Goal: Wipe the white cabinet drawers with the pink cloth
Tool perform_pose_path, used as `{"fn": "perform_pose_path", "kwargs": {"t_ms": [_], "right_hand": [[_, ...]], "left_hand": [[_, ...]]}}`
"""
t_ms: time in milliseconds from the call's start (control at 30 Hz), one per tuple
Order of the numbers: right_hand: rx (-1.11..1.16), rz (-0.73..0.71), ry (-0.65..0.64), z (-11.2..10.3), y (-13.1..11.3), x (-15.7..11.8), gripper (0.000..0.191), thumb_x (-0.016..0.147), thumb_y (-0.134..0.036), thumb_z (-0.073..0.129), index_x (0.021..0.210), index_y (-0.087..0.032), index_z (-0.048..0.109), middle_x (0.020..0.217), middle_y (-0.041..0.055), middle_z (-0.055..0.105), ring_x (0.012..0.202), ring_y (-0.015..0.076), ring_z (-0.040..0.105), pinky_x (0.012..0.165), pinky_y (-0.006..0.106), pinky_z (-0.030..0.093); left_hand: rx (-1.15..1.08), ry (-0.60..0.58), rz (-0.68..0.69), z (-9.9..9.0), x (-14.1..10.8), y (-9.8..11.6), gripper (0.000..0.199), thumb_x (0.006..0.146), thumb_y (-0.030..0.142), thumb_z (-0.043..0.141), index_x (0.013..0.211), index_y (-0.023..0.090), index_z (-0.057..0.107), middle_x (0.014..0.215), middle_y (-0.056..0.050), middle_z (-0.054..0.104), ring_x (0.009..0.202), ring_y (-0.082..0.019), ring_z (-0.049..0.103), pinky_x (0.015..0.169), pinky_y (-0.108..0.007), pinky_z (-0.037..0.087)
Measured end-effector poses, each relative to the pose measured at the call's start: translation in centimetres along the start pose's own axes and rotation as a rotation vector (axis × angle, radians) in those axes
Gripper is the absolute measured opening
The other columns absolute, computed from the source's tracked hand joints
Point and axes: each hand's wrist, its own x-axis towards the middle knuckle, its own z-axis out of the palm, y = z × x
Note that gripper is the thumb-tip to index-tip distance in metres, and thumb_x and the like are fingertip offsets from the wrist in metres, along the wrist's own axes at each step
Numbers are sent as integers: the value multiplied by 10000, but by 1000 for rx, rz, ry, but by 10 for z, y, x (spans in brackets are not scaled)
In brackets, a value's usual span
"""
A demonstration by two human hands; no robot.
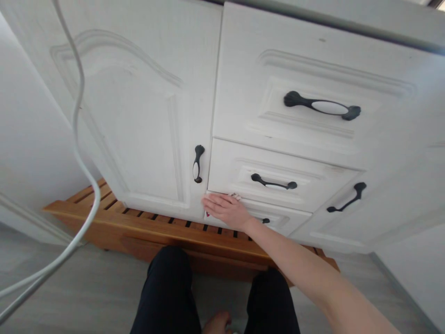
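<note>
My right hand [225, 212] reaches in from the lower right and lies flat across the left part of the bottom drawer [283, 218]. Under its palm and fingers is a thin white cloth [236, 196], pressed against the drawer front. Only a crumpled edge and a small reddish spot show around the hand; the rest is covered. The bottom drawer's dark handle [265, 221] is partly hidden behind my wrist. Between my knees at the lower edge, what looks like my left hand [217, 322] is mostly cut off, so its fingers cannot be made out.
Above are a middle drawer [222, 162] and a large top drawer [243, 69]. Cabinet doors flank them, the left door [128, 130] with its own handle [198, 163]. A slatted wooden bench [167, 234] stands below, before my knees. A white cable [78, 139] hangs at left.
</note>
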Motion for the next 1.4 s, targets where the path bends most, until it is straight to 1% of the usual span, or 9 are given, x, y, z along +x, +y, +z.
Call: {"fn": "perform_pose_path", "kwargs": {"t_ms": [167, 367, 533, 667, 733, 800, 1000, 1167, 1400], "right_hand": [[-338, 51, 36, -14, 32, -94, 648, 988, -84, 361, 1544, -403, 263, 1567, -93, 390, 1475, 124, 322, 1200, 350, 264], [-789, 150, 127, -19, 55, -207, 745, 892, -29, 484, 1524, -392, 331, 1550, -91, 430, 1449, 185, 368, 1179, 390, 267], [-820, 433, 135, -19, 50, -294, 773, 887, -32, 452, 1542, -403, 276, 1554, -58, 432, 1442, 244, 376, 1114, 474, 354], [-687, 732, 362, -2, 38, -331, 690, 923, -69, 388, 1543, -365, 317, 1546, 11, 459, 1366, 277, 458, 1002, 479, 454], [-582, 797, 529, 4, 26, -321, 619, 949, -126, 374, 1540, -309, 349, 1482, 61, 530, 1260, 280, 534, 995, 487, 463], [-512, 754, 644, 4, 11, -288, 564, 972, -180, 376, 1527, -282, 383, 1427, 79, 576, 1206, 285, 553, 1023, 511, 437], [-542, 341, 845, -6, -15, -120, 554, 971, -123, 495, 1488, -316, 446, 1363, 12, 639, 1249, 210, 520, 1052, 370, 415], [-578, 80, 616, 31, 9, -24, 529, 994, -190, 500, 1490, -354, 418, 1428, -47, 589, 1293, 174, 506, 1009, 348, 413], [-544, -86, 294, 94, 15, -11, 462, 1003, -152, 423, 1439, -297, 471, 1539, -49, 466, 1385, 129, 430, 988, 308, 444]], "left_hand": [[-37, -21, -35, 3, 4, -3, 356, 797, 200, 576, 1140, 252, 655, 1167, -44, 717, 1081, -194, 668, 859, -275, 474], [-48, -19, -22, 3, 10, -12, 321, 820, 205, 560, 1123, 238, 662, 1205, -51, 699, 1127, -188, 636, 909, -265, 440], [-61, -30, -34, 9, 14, -13, 314, 793, 187, 578, 1089, 241, 669, 1147, -50, 715, 1073, -204, 654, 857, -288, 454], [-75, -33, -27, 10, 13, -10, 312, 791, 193, 591, 1084, 256, 678, 1151, -44, 715, 1075, -210, 655, 870, -301, 459], [-82, -34, -38, 9, 11, -8, 332, 790, 198, 590, 1108, 246, 677, 1156, -65, 717, 1083, -233, 659, 875, -321, 467], [-83, -34, -43, 8, 9, -5, 341, 787, 195, 592, 1114, 231, 683, 1179, -89, 712, 1117, -260, 650, 899, -342, 467], [-80, -44, -71, 2, -1, 3, 375, 792, 194, 574, 1152, 230, 676, 1197, -97, 711, 1111, -272, 659, 892, -351, 481], [-83, -34, -60, -1, 0, 2, 345, 806, 200, 576, 1137, 212, 673, 1212, -95, 698, 1134, -239, 641, 919, -309, 461], [-128, 4, -58, -2, 3, -5, 301, 832, 201, 549, 1107, 226, 671, 1205, -59, 693, 1133, -194, 622, 939, -266, 430]]}}
